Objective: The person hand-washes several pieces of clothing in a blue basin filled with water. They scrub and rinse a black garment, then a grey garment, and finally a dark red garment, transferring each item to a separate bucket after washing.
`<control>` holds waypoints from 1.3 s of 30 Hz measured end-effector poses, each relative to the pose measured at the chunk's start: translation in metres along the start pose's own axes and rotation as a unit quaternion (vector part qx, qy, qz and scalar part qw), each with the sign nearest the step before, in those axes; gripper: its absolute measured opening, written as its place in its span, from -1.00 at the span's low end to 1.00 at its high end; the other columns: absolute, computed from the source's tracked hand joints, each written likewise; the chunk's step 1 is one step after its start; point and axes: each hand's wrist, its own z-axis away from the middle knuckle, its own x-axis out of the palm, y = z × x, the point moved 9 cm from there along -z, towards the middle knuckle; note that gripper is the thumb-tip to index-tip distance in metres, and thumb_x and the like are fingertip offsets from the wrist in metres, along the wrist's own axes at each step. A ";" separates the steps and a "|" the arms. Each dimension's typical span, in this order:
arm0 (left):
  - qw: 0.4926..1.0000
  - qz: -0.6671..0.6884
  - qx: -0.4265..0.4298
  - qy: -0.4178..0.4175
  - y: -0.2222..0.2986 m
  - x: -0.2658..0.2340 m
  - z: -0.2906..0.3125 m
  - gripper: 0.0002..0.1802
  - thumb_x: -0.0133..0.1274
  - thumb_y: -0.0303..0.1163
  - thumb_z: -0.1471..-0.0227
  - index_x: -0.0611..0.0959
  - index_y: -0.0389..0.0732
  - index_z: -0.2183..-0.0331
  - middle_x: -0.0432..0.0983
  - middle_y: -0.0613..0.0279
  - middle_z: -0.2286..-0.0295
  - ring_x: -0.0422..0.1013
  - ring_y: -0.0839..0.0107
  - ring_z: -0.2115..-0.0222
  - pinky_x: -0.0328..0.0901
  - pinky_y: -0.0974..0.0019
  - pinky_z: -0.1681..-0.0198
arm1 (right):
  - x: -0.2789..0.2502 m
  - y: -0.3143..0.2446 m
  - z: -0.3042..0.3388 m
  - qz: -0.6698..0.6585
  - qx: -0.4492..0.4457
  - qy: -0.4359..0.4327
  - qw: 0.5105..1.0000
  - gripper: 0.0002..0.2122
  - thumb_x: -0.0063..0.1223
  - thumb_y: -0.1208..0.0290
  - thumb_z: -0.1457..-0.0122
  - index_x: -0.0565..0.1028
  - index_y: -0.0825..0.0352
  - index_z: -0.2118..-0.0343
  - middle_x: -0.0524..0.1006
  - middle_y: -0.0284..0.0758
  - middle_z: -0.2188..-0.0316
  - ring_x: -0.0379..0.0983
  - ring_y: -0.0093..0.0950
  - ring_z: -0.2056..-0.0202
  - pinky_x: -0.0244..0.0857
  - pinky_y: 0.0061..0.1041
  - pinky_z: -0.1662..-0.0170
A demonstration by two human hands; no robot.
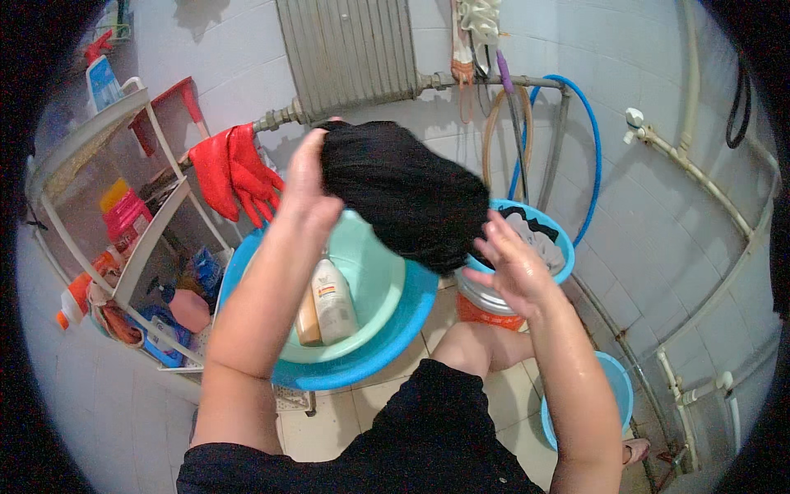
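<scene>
- Black cloth (403, 193) is up in the air between the two hands, above the far side of the mint-green basin (383, 280), which sits inside a larger blue basin (421, 309).
- Left hand (311, 177) grasps the cloth's upper left end; most of its fingers are hidden.
- Right hand (514, 267) is at the lower right end, palm showing, fingers loosely spread. Cannot tell from here whether its fingertips pinch the fabric or only meet its edge.
- Cloth looks bunched rather than spread flat, slanting down toward the right hand. Whether it is wet, I can't say.
- For good handling, I'd judge: a firm left grip first, since that end seems to carry the weight; then right fingers properly around the edge, because a loose end could slip.
- Both ends at one height would probably even out the sag.
- White bottle (333, 305) and tan bottle (308, 323) lean together in the mint-green basin; a low-hanging fold might knock them.
- Light-blue bucket (566, 257), with fabric in it, stands just beyond the right hand. Keeping the cloth's loose end clear of its rim seems wise.
</scene>
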 end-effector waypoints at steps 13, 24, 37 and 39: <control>0.696 -0.694 -0.128 0.131 -0.053 -0.210 -0.056 -0.13 0.03 0.09 0.14 0.26 -0.34 -0.06 0.37 -0.08 0.10 0.34 0.13 0.09 0.24 0.14 0.07 | -0.129 0.072 -0.017 -0.055 0.043 0.191 0.979 -0.49 -0.04 0.26 -0.15 0.13 0.24 -0.14 0.13 -0.24 -0.13 0.02 -0.28 -0.16 0.09 -0.26 -0.11; 0.338 -0.932 0.124 -0.046 -0.064 -0.085 -0.063 -0.56 -0.02 -0.06 0.03 0.52 -0.16 0.18 0.45 0.05 0.29 0.44 0.09 0.29 0.33 0.11 0.25 | -0.162 0.041 -0.027 0.651 -0.230 0.322 0.648 -0.50 0.21 0.36 0.14 0.38 0.27 0.05 0.34 -0.11 0.06 0.24 -0.16 0.03 0.20 -0.31 0.04; 0.606 -0.658 0.103 -0.435 -0.221 0.139 -0.001 -0.18 0.05 -0.20 0.09 0.05 -0.15 -0.14 0.23 -0.20 0.05 0.27 -0.09 0.07 0.21 0.06 0.03 | -0.185 -0.112 0.055 -0.021 -0.333 0.240 0.911 -0.72 -0.01 0.42 -0.12 0.28 0.24 0.11 0.41 -0.39 0.19 0.32 -0.50 0.16 0.22 -0.39 0.16; 0.668 -0.518 0.178 -0.504 -0.244 0.195 0.011 -0.07 0.09 -0.25 0.13 -0.05 -0.21 -0.17 0.07 -0.33 -0.04 0.03 -0.09 -0.10 0.01 0.15 -0.14 | -0.182 -0.147 0.097 -0.011 -0.367 0.222 0.903 -0.74 -0.03 0.36 -0.15 0.29 0.19 0.10 0.41 -0.46 0.13 0.32 -0.51 0.12 0.22 -0.29 0.14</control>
